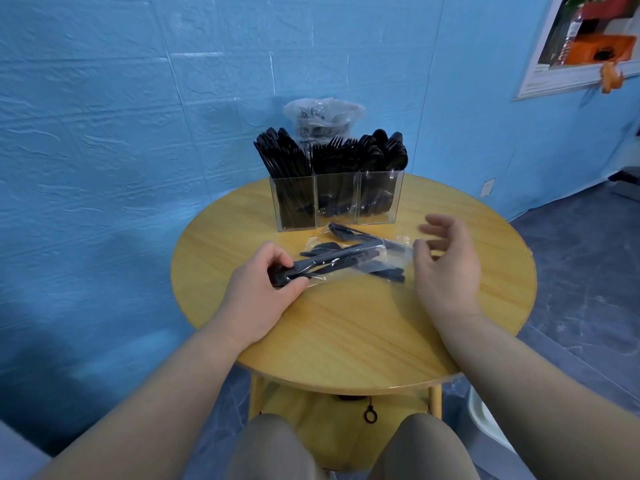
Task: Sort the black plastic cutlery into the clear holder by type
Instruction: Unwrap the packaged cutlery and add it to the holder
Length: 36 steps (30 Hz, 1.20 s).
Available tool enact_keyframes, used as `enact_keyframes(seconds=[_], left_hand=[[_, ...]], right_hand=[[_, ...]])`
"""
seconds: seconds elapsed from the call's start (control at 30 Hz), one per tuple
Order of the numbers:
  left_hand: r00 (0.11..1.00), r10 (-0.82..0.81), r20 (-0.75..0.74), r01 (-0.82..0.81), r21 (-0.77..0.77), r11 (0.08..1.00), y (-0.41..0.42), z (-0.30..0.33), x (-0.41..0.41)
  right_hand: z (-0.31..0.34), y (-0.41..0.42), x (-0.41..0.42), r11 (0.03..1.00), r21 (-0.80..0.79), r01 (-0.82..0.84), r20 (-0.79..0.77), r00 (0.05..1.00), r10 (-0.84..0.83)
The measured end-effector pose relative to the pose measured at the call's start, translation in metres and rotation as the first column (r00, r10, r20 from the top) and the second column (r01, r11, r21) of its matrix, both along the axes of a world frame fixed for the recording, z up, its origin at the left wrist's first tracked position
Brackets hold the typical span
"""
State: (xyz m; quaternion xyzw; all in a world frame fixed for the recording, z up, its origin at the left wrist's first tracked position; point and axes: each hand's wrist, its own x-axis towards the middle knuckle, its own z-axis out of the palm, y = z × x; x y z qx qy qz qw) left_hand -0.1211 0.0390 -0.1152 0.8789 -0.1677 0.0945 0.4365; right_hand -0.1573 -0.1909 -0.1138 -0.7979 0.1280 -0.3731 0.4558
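While left hand [263,282] grips wrapped cutlery [332,265], right hand [446,265] hovers open

The place looks like a plain, sparsely furnished indoor room, perhaps a staged recording corner or a break area rather than a kitchen or workshop, though the exact kind cannot be told. A small round wooden table [353,341] with a lower shelf [329,410] stands close against a wall [121,133] covered in blue textured panels, over a grey marbled tile floor [571,289]. A framed poster [585,39] hangs at the upper right, a wall socket [487,187] sits low on the adjoining wall, and a white chair edge [485,420] shows beside the table.
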Motion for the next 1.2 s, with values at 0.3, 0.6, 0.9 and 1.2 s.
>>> enact_keyframes(seconds=[0.3, 0.6, 0.9, 1.2], left_hand=[[1.0, 0.01, -0.002, -0.01, -0.009, 1.0, 0.001, 0.001, -0.002], [0.991, -0.131, -0.025, 0.132, 0.03, 0.991, -0.001, 0.001, 0.0], [0.997, -0.026, -0.077, 0.012, -0.179, 0.984, -0.001, 0.002, 0.0], [0.988, 0.044, -0.146, -0.086, -0.292, 0.953, 0.001, 0.0, 0.004]], right_hand=[[0.0, 0.011, -0.002, 0.963, -0.198, -0.185, -0.122, 0.979, 0.163], [0.004, 0.002, 0.0, 0.916, 0.193, -0.353, -0.162, 0.909, 0.384], [0.005, 0.0, 0.0, 0.885, 0.238, -0.4, -0.194, 0.873, 0.447], [0.008, -0.01, -0.002, 0.852, 0.371, -0.37, -0.143, 0.883, 0.446]])
